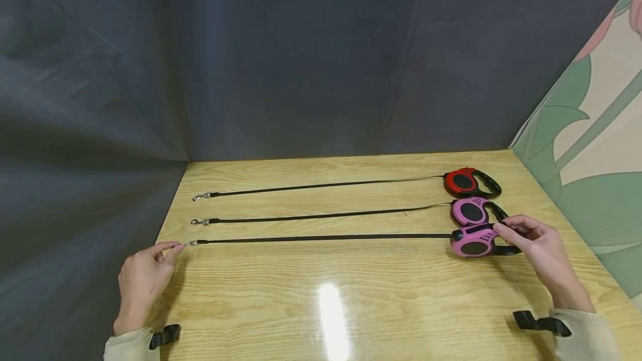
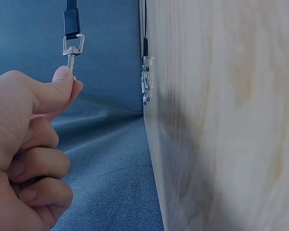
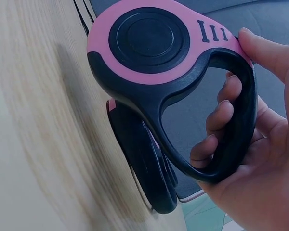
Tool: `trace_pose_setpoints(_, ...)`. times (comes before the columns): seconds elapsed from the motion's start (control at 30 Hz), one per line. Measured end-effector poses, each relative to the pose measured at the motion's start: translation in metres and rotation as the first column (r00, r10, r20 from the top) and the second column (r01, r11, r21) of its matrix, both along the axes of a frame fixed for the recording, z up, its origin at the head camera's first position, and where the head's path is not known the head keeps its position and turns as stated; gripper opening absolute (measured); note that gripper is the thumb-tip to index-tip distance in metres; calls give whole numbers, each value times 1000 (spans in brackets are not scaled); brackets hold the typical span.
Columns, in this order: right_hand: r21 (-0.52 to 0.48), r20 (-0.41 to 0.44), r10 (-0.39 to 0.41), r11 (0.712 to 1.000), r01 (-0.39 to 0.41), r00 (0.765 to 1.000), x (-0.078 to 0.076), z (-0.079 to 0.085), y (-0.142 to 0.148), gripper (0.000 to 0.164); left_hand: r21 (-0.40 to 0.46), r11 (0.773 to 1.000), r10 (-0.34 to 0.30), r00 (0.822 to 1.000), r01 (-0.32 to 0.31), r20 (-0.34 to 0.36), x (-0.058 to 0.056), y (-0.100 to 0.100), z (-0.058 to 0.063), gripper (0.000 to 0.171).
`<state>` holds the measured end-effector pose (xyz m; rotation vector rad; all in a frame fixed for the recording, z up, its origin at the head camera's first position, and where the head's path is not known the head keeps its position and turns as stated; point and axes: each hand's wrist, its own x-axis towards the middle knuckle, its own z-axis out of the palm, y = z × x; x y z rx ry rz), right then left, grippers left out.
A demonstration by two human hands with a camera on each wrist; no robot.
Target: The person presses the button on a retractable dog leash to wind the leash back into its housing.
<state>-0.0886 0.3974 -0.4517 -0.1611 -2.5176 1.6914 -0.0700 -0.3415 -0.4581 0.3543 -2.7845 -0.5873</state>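
Between thumb and forefinger, my left hand (image 1: pixel 145 277) pinches the metal snap hook (image 2: pixel 72 50) of the nearest retractable dog leash. My right hand (image 1: pixel 541 244) grips the black handle of that pink and black retractable leash (image 3: pixel 149 41), fingers curled through the loop and thumb on the casing's top. Its black strap (image 1: pixel 321 237) runs straight between both hands, raised off the table. Behind it a second pink retractable leash (image 1: pixel 468 212) lies with its strap drawn out to the left. Farther back lies a red one (image 1: pixel 457 184), also extended.
Two snap hooks, the middle one (image 1: pixel 199 222) and the far one (image 1: pixel 202 196), lie on the wooden table (image 1: pixel 251 294) at the left. A dark cloth (image 1: pixel 311 60) hangs behind and to the left. On the right stands a flower-patterned surface (image 1: pixel 597 183).
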Motion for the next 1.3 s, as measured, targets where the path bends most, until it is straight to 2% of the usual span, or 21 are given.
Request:
trace_pose_setpoints(0.3,-14,-6,25,1000,-25,1000,0,-4,-1,11,-2,1000,-29,1000,29,2,1,1,-3,32)
trace_pose_setpoints(0.6,26,0,23,999,-23,1000,0,-5,-2,5,-11,999,-35,999,35,-12,0,1,-4,31)
trace_pose_setpoints(1.3,69,11,23,997,-24,1000,-3,-1,-7,11,-16,999,-52,999,52,-5,-1,4,-1,29)
